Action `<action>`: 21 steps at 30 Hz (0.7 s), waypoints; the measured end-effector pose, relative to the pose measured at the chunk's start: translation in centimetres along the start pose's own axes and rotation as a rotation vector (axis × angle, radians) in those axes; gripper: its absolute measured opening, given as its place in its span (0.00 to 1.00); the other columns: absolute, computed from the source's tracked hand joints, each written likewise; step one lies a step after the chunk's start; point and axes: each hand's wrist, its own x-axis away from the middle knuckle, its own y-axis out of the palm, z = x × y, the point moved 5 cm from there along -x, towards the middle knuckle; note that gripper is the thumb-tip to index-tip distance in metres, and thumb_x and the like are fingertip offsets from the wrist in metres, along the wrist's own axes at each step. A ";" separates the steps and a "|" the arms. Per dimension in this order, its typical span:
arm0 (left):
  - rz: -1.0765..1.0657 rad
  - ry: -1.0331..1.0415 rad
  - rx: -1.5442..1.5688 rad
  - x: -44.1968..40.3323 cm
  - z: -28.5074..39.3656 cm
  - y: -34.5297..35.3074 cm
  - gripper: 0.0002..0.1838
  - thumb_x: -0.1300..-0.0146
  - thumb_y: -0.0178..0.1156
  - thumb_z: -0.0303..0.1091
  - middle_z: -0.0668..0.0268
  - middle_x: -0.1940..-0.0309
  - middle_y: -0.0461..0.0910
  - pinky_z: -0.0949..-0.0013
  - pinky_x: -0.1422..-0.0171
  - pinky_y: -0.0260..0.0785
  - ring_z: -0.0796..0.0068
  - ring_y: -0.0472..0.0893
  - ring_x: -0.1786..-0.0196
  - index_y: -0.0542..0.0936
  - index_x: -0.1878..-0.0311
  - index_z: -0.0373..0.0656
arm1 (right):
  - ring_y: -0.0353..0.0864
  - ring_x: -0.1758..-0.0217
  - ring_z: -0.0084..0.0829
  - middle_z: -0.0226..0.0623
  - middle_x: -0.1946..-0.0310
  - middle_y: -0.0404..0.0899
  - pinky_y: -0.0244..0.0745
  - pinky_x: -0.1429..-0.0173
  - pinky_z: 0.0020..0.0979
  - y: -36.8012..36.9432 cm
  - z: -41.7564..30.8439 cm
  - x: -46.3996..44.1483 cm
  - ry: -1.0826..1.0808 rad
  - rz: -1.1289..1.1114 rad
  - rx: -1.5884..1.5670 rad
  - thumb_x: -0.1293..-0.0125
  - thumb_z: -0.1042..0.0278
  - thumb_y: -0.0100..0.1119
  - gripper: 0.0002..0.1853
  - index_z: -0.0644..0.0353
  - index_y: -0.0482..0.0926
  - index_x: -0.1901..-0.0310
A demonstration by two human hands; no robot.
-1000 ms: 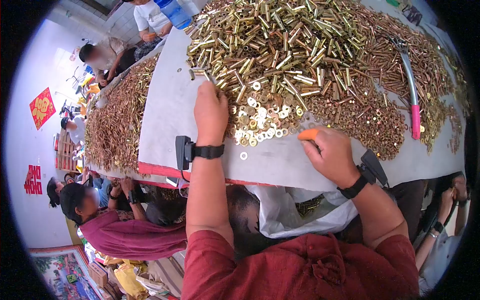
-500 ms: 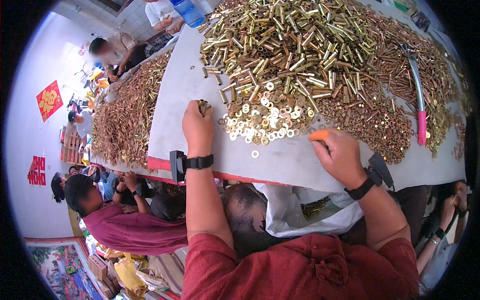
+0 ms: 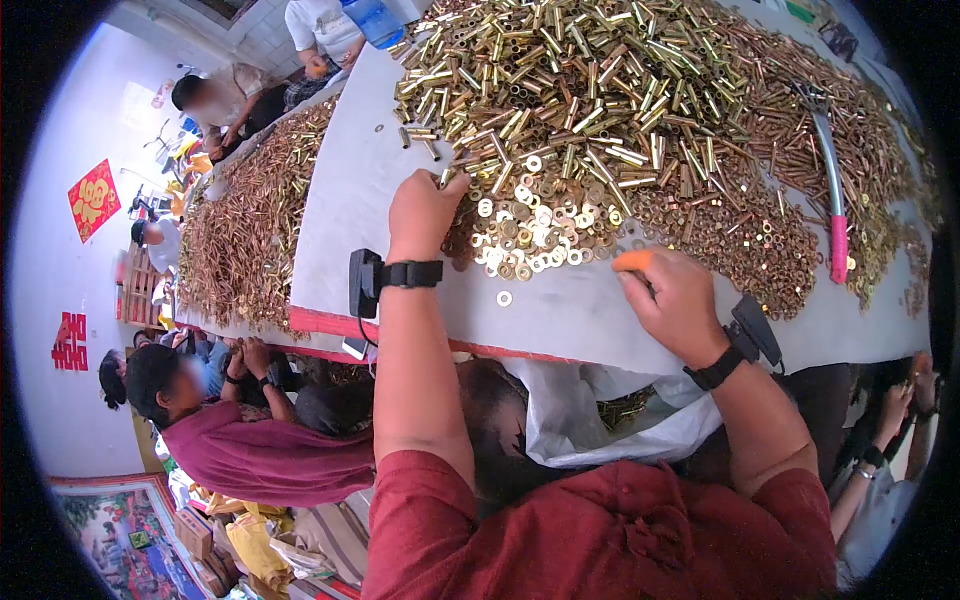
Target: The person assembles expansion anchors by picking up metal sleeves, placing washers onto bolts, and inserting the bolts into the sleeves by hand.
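My left hand [image 3: 424,214] is closed at the near left edge of a heap of brass-coloured metal tubes [image 3: 560,80]. A short metal tube [image 3: 445,178] shows between its thumb and fingers; whether more are tucked in the palm I cannot tell. Flat washers [image 3: 545,225] lie in a shiny pile just to its right. My right hand [image 3: 672,305], with an orange cover on one finger, is curled over the table beside the washers and a pile of small nuts [image 3: 720,230]. Anything inside its fingers is hidden.
Pliers with a pink handle [image 3: 838,250] lie on long bolts [image 3: 850,140] at the right. One loose washer [image 3: 504,298] sits near the table edge. A white sack [image 3: 560,425] hangs open below. At the left, people sit around another table piled with bolts [image 3: 245,220].
My left hand has moved away from me and slightly right, from bare tabletop to the edge of the tubes, still closed. The right hand has barely shifted.
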 end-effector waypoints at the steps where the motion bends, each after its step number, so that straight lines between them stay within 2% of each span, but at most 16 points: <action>1: -0.031 0.040 0.012 -0.2 0.4 0.1 0.29 0.40 0.65 0.53 0.40 0.66 0.83 0.53 0.53 0.74 0.43 0.83 0.59 0.81 0.60 0.26 | 0.83 0.63 0.44 0.40 0.67 0.83 0.76 0.59 0.41 0.0 0.0 0.0 -0.001 0.001 -0.003 0.40 0.68 0.62 0.07 0.56 0.83 0.61; 3: -0.062 0.082 0.026 -0.4 0.9 0.4 0.28 0.41 0.66 0.51 0.40 0.65 0.83 0.53 0.53 0.75 0.43 0.83 0.58 0.81 0.59 0.27 | 0.83 0.63 0.44 0.40 0.67 0.83 0.76 0.59 0.41 0.0 0.1 -0.1 0.001 0.003 -0.004 0.40 0.68 0.62 0.07 0.56 0.83 0.61; 5: -0.045 0.150 0.023 -0.2 1.3 0.7 0.23 0.45 0.66 0.46 0.43 0.67 0.82 0.53 0.54 0.74 0.43 0.82 0.60 0.80 0.63 0.29 | 0.83 0.63 0.44 0.40 0.68 0.82 0.76 0.59 0.41 0.0 0.1 0.0 -0.024 0.019 -0.012 0.40 0.68 0.62 0.07 0.55 0.83 0.61; 9: 0.034 0.107 0.046 0.5 1.4 0.6 0.21 0.47 0.67 0.41 0.42 0.68 0.82 0.51 0.53 0.74 0.39 0.81 0.60 0.79 0.62 0.30 | 0.83 0.63 0.44 0.40 0.67 0.82 0.76 0.59 0.41 0.0 0.1 0.0 -0.013 0.011 -0.007 0.40 0.67 0.62 0.06 0.55 0.84 0.61; 11: 0.206 0.141 0.215 1.7 1.2 -0.4 0.16 0.42 0.66 0.38 0.49 0.70 0.83 0.56 0.61 0.74 0.49 0.83 0.67 0.78 0.61 0.32 | 0.83 0.63 0.44 0.41 0.67 0.83 0.76 0.59 0.42 0.1 0.2 0.0 -0.001 -0.005 -0.004 0.39 0.67 0.62 0.06 0.55 0.84 0.62; 12: 0.204 0.143 0.215 2.6 1.7 -1.0 0.16 0.42 0.66 0.38 0.49 0.70 0.83 0.56 0.61 0.74 0.49 0.83 0.67 0.78 0.61 0.32 | 0.83 0.63 0.44 0.41 0.67 0.83 0.76 0.59 0.42 0.2 0.3 0.1 0.001 -0.005 -0.005 0.39 0.67 0.62 0.06 0.55 0.84 0.62; 14: -0.072 -0.105 0.866 4.7 3.2 -1.5 0.11 0.35 0.63 0.36 0.58 0.71 0.83 0.67 0.71 0.71 0.68 0.81 0.72 0.77 0.61 0.36 | 0.83 0.65 0.43 0.38 0.68 0.82 0.76 0.60 0.42 0.2 0.4 0.1 -0.048 0.011 0.021 0.40 0.66 0.64 0.10 0.54 0.83 0.56; 15: -0.162 -0.136 1.119 6.1 4.6 -1.4 0.11 0.30 0.60 0.38 0.65 0.69 0.83 0.78 0.74 0.66 0.81 0.78 0.73 0.78 0.58 0.38 | 0.83 0.65 0.43 0.38 0.68 0.82 0.76 0.60 0.42 0.0 0.2 0.1 -0.045 0.011 0.028 0.40 0.66 0.64 0.10 0.54 0.83 0.56; 16: -0.172 -0.134 1.129 7.2 5.2 -1.2 0.11 0.30 0.60 0.38 0.65 0.69 0.83 0.78 0.74 0.66 0.81 0.78 0.73 0.78 0.58 0.38 | 0.83 0.60 0.43 0.39 0.64 0.82 0.77 0.55 0.41 -0.1 0.4 0.1 0.056 -0.038 -0.076 0.41 0.65 0.66 0.16 0.54 0.81 0.51; 17: -0.357 -0.194 1.390 8.5 6.3 -0.1 0.12 0.30 0.60 0.40 0.65 0.68 0.83 0.77 0.72 0.69 0.80 0.79 0.71 0.79 0.56 0.39 | 0.83 0.55 0.43 0.40 0.59 0.82 0.77 0.50 0.41 -0.2 0.7 0.2 0.159 -0.085 -0.177 0.43 0.64 0.69 0.22 0.54 0.79 0.45; 18: -0.552 -0.258 1.646 9.9 7.7 0.9 0.14 0.30 0.59 0.42 0.65 0.67 0.83 0.77 0.70 0.72 0.78 0.80 0.69 0.79 0.53 0.40 | 0.83 0.55 0.43 0.40 0.59 0.82 0.77 0.50 0.41 -0.5 0.6 0.1 0.171 -0.083 -0.160 0.43 0.64 0.69 0.22 0.54 0.79 0.45; 20: -0.666 -0.349 1.729 12.4 10.3 2.5 0.13 0.29 0.59 0.39 0.63 0.68 0.83 0.77 0.70 0.73 0.76 0.80 0.71 0.80 0.53 0.37 | 0.77 0.40 0.45 0.43 0.44 0.77 0.72 0.36 0.41 -2.1 -1.0 -0.3 -0.080 0.164 -0.115 0.49 0.63 0.74 0.36 0.56 0.73 0.36; 21: -0.749 -0.314 1.715 13.4 11.2 3.2 0.12 0.28 0.58 0.37 0.63 0.68 0.83 0.76 0.69 0.75 0.75 0.81 0.70 0.80 0.53 0.37 | 0.77 0.40 0.45 0.43 0.44 0.77 0.72 0.36 0.41 -2.5 -1.5 -0.5 -0.072 0.159 -0.100 0.49 0.63 0.74 0.36 0.56 0.73 0.36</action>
